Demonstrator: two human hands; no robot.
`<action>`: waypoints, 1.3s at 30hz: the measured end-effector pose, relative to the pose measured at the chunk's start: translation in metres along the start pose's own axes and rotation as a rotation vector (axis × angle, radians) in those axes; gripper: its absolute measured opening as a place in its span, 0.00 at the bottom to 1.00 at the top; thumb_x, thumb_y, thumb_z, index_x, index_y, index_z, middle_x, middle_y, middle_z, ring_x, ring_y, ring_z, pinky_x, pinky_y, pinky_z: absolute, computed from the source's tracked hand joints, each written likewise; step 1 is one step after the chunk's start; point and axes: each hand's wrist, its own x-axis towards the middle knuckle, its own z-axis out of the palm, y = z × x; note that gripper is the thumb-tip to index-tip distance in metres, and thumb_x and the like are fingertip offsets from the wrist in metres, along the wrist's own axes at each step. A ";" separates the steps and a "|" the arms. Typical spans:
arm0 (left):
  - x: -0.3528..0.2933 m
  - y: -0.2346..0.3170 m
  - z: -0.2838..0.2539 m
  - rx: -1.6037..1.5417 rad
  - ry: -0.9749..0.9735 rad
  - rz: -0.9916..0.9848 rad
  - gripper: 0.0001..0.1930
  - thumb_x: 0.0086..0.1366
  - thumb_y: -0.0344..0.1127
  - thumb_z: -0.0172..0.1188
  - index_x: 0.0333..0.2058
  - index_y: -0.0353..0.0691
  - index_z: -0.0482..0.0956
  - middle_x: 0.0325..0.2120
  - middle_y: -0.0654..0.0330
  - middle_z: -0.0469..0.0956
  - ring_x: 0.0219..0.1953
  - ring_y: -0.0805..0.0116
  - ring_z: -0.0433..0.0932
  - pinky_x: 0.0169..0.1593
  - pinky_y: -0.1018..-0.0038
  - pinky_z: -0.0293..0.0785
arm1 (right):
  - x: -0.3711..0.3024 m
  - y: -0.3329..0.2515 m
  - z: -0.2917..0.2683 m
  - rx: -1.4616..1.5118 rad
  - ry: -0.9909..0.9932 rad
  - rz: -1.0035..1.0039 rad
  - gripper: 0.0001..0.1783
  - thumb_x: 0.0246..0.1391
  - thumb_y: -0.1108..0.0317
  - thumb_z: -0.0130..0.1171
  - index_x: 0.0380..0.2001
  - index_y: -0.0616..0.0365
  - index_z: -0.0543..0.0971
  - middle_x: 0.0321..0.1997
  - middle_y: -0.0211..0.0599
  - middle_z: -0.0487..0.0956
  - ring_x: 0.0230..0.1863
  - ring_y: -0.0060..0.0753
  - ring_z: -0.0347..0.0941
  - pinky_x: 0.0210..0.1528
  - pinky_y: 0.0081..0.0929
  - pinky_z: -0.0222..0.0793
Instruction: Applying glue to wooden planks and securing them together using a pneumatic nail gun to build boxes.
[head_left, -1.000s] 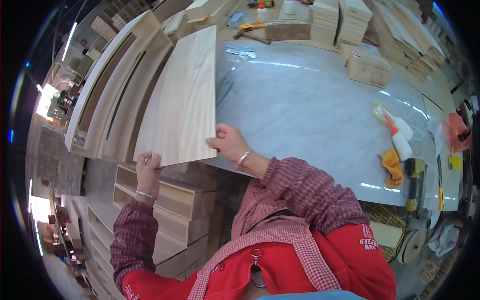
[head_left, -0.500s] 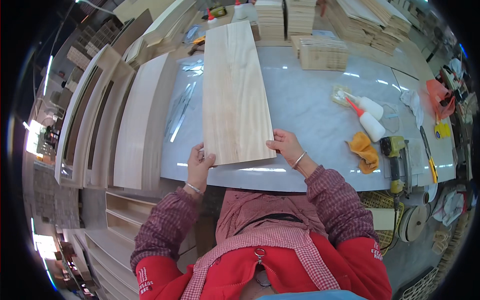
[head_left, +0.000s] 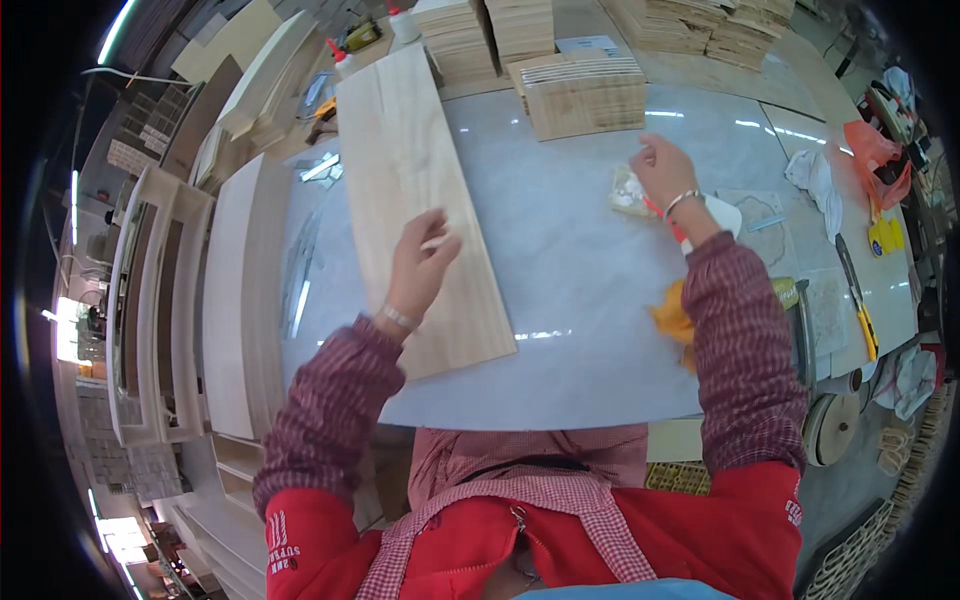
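A long pale wooden board [head_left: 440, 300] lies aslant on the shiny table. My left hand [head_left: 422, 262] hovers over the board's middle, fingers loosely bent, thumb apart and nothing in it. Farther right, my right hand [head_left: 664, 172] is raised over the table, empty as far as I can see, its fingers loosely curled. Below it are a small tray of white paste [head_left: 626, 190] and a white glue bottle [head_left: 722, 214] with a red nozzle, partly covered by my wrist. A block of stacked wooden pieces [head_left: 588, 105] stands just beyond that hand.
Thin glass-like strips [head_left: 300, 305] lie left of the board. Pale wooden cabinet parts [head_left: 235, 300] stand along the table's left edge. At right are an orange cloth [head_left: 672, 316], a cutter knife [head_left: 858, 305] and a white rag [head_left: 815, 185]. Tall wood stacks [head_left: 455, 40] line the back.
Both hands have let go of the board, which now sits on the table. My left hand has moved up over it; my right hand has swung forward and right. The view has shifted right.
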 end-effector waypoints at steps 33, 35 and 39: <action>-0.058 0.043 0.060 -1.345 -0.268 -0.258 0.21 0.69 0.43 0.47 0.55 0.37 0.67 0.49 0.59 0.70 0.48 0.70 0.69 0.52 0.75 0.66 | -0.152 -0.133 0.049 -0.067 0.469 -0.729 0.17 0.42 0.76 0.60 0.40 0.59 0.76 0.28 0.30 0.67 0.20 0.28 0.61 0.18 0.22 0.57; -0.083 0.040 0.040 -1.373 -0.319 -0.303 0.19 0.69 0.42 0.47 0.53 0.36 0.68 0.47 0.60 0.72 0.48 0.71 0.70 0.52 0.76 0.66 | -0.172 -0.141 0.054 -0.097 0.448 -0.746 0.18 0.41 0.75 0.60 0.41 0.59 0.76 0.28 0.29 0.67 0.21 0.28 0.62 0.17 0.22 0.57; -0.123 0.026 0.012 -1.418 -0.345 -0.316 0.17 0.69 0.41 0.48 0.50 0.35 0.70 0.43 0.60 0.75 0.45 0.72 0.72 0.52 0.76 0.67 | -0.204 -0.157 0.063 -0.134 0.450 -0.800 0.18 0.41 0.74 0.60 0.40 0.59 0.75 0.29 0.30 0.67 0.21 0.27 0.62 0.16 0.21 0.57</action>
